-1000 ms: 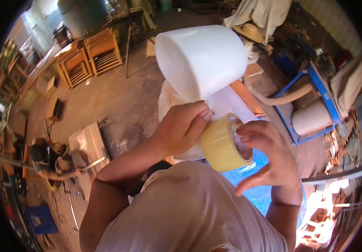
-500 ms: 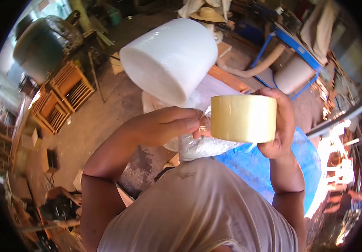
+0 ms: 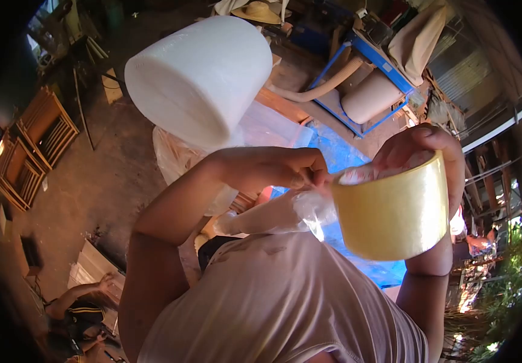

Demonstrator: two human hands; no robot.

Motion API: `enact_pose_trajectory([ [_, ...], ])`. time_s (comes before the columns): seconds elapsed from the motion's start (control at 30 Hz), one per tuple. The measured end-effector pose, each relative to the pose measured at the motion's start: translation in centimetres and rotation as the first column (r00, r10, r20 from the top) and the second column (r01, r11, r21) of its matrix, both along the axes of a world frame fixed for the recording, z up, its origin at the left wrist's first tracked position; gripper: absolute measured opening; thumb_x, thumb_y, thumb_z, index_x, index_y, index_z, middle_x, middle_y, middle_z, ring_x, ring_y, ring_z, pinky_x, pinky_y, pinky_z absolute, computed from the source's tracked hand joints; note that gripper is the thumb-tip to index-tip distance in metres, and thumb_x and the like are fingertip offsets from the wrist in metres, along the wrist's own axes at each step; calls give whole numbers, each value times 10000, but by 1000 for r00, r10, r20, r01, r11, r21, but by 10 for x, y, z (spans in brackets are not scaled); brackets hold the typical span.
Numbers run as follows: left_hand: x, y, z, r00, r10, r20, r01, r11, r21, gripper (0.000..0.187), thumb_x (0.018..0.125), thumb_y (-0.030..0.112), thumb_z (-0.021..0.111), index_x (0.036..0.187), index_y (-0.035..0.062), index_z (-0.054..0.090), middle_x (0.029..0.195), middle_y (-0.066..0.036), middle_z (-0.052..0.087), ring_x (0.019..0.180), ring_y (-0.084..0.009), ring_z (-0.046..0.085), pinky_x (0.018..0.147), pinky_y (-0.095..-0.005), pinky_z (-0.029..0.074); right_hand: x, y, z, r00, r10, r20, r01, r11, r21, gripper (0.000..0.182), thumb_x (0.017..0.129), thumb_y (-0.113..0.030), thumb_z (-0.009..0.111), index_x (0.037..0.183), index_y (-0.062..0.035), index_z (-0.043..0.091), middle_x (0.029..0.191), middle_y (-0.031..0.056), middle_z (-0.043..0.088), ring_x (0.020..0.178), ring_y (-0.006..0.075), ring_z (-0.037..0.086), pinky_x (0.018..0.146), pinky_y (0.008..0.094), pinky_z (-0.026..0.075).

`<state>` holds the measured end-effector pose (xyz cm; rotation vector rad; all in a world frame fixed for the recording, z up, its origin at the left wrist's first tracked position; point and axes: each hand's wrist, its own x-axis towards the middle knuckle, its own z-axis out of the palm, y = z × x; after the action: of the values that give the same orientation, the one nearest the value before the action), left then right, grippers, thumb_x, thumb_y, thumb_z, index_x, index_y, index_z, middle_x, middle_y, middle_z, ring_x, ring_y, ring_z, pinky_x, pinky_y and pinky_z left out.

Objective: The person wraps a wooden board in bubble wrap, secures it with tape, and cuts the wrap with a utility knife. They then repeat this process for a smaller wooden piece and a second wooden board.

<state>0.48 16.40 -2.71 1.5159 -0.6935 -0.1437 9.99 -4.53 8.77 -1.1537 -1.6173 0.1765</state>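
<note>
A wide roll of yellowish clear tape [image 3: 391, 212] is held up at the right by my right hand [image 3: 430, 148], whose fingers wrap over its far side and into its core. My left hand [image 3: 285, 166] is left of the roll, its thumb and fingertips pinched on a strip of clear tape [image 3: 315, 209] that hangs crumpled near the roll. Below and behind my hands lies clear plastic wrap [image 3: 179, 160]. A big white roll of foam or bubble wrap [image 3: 203, 78] stands tilted beyond my left hand.
A blue tarp [image 3: 333, 151] spreads under the plastic. At the back right is a blue metal frame [image 3: 382, 57] with a hose. Folded wooden chairs [image 3: 37, 145] stand at the left. Another person [image 3: 79, 308] is at the lower left, one arm stretched out.
The view has turned right. The tape roll has come closer and tilted, showing its core. My left fingers now pinch the tape strip. Another person has come into view at the lower left.
</note>
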Motion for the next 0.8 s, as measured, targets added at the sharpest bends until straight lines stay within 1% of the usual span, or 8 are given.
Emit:
enact_pose_trajectory([
  [0.13,14,0,-8,996,-53,68,54,998,-11,313,950,250,457,1162,20,477,1228,-86,520,1159,-182,526,1009,-326,361,5,-11,7,986,20,167,48,919,-392,644,808,-389,701,1238,54,517,1108,171,618,984,258,629,839,342,489],
  [0.3,29,3,-17,965,-221,144,234,968,-85,712,884,417,564,1428,10,352,1421,-141,434,1298,-258,467,1076,-393,305,-3,3,15,864,176,472,72,885,-461,704,810,-477,685,1268,33,528,1128,177,630,1050,302,621,887,387,481],
  [0.33,41,5,-20,912,-357,204,376,924,-63,886,850,411,645,1506,3,211,1491,-153,354,1337,-271,422,1091,-410,289,-6,3,17,834,161,528,121,881,-458,719,808,-493,683,1269,37,529,1130,178,632,1059,307,619,893,390,480],
  [0.43,53,4,-32,845,-419,331,452,891,-28,981,805,334,743,1514,-9,158,1514,-146,310,1367,-272,378,1104,-403,278,-14,1,23,865,132,484,160,842,-515,748,800,-527,681,1262,42,531,1137,181,633,1062,304,622,895,391,481],
  [0.47,62,1,-34,816,-471,336,507,862,-22,1201,674,365,877,1517,-13,108,1551,-141,243,1387,-257,344,1132,-397,260,-17,1,24,851,125,510,174,849,-498,706,793,-469,704,1253,40,535,1126,182,640,1052,303,630,888,388,488],
  [0.57,57,-3,-33,841,-438,318,478,877,-56,1351,539,481,899,1517,-2,103,1543,-157,274,1392,-249,335,1156,-400,239,-25,0,24,831,111,545,239,814,-530,646,773,-376,733,1238,31,545,1110,180,647,1027,298,641,879,385,496],
  [0.7,58,-4,-29,827,-455,330,462,885,63,1407,463,516,881,1518,9,101,1520,-169,324,1404,-241,312,1173,-401,211,-49,2,34,727,126,675,343,785,-516,639,671,-231,771,1221,14,558,1094,151,657,1001,308,655,846,387,520],
  [0.8,59,-9,-32,794,-431,428,436,895,92,1345,522,461,892,1520,16,106,1490,-175,377,1404,-242,310,1175,-391,204,-55,1,27,703,100,704,377,787,-488,606,630,-288,802,1126,-14,588,1006,129,645,897,265,650,788,368,505],
])
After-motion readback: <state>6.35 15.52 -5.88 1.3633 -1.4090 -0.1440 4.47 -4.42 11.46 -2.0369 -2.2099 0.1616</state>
